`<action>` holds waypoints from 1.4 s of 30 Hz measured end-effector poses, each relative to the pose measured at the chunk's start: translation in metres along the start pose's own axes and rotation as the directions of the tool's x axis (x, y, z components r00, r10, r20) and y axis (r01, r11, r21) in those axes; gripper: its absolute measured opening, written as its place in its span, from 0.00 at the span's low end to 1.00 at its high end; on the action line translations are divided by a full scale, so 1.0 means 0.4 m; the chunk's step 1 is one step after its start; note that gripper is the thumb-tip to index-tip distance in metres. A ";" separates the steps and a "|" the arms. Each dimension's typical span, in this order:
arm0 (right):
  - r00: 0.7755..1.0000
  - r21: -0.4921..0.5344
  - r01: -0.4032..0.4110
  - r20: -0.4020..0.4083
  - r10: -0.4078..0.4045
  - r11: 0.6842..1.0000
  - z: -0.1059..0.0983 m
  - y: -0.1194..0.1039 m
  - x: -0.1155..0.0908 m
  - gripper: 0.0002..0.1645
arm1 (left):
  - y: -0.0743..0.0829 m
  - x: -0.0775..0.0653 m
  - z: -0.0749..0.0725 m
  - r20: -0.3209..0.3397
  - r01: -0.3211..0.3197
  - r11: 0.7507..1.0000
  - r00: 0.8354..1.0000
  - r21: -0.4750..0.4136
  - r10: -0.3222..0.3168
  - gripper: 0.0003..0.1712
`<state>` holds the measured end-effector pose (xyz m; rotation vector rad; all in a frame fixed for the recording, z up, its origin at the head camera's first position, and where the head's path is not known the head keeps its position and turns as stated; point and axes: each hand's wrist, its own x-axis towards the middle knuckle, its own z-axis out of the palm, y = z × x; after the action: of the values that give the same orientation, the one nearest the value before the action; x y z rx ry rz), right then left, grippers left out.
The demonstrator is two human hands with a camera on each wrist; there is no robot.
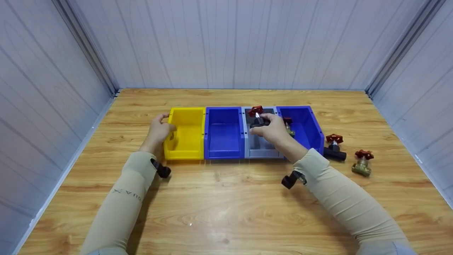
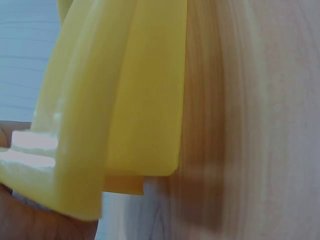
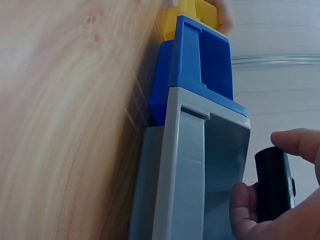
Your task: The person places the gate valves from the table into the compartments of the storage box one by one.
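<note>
Our right hand (image 1: pixel 274 130) pinches the black valve (image 1: pixel 260 121) above the grey bin (image 1: pixel 263 153); our left hand (image 1: pixel 158 131) grips the yellow bin (image 1: pixel 187 118) by its side. We should lower the valve centrally, releasing once supported.

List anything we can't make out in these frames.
- Head: brass valve in the right blue bin, partly hidden by the right hand.
- Head: floor of the gray bin, partly covered by that hand and its black valve.
- Left wrist: left hand's fingers, mostly behind the yellow bin.
- Right wrist: gray bin's lower part, cut off by the bottom edge.
</note>
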<state>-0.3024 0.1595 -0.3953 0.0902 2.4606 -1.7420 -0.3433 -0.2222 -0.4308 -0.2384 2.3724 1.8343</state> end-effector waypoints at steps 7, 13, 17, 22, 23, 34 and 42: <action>1.000 0.101 -0.031 -0.004 0.031 0.994 0.013 0.014 0.009 0.45 | 0.004 -0.003 0.002 -0.002 0.002 1.000 1.000 0.004 -0.002 0.38; 0.998 0.189 -0.061 0.022 0.058 0.980 0.018 0.022 0.015 0.43 | 0.002 0.000 0.004 -0.011 0.004 1.000 1.000 0.003 -0.004 0.38; 0.998 0.229 -0.069 0.023 0.065 0.971 0.021 0.028 0.019 0.41 | 0.000 0.005 0.003 -0.005 0.014 1.000 1.000 0.002 -0.014 0.38; 0.996 0.273 -0.086 0.026 0.082 0.958 0.023 0.034 0.022 0.42 | -0.002 0.010 0.000 0.006 -0.004 0.999 1.000 0.038 0.003 0.40; 0.996 0.275 -0.086 0.027 0.081 0.958 0.024 0.035 0.023 0.41 | -0.002 0.010 -0.001 0.006 -0.003 0.999 1.000 0.040 0.003 0.40; 0.997 0.265 -0.075 0.020 0.072 0.961 0.033 0.047 0.026 0.39 | -0.001 0.008 0.001 0.013 0.022 1.000 1.000 0.013 -0.022 0.39; 0.995 0.240 -0.103 0.012 0.103 0.965 0.042 0.047 0.032 0.37 | -0.001 0.008 0.002 0.004 0.044 0.999 0.999 -0.018 -0.044 0.37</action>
<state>-0.3118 0.1494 -0.4202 0.2368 2.1905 -1.9840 -0.3463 -0.2215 -0.4319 -0.2867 2.3299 1.8357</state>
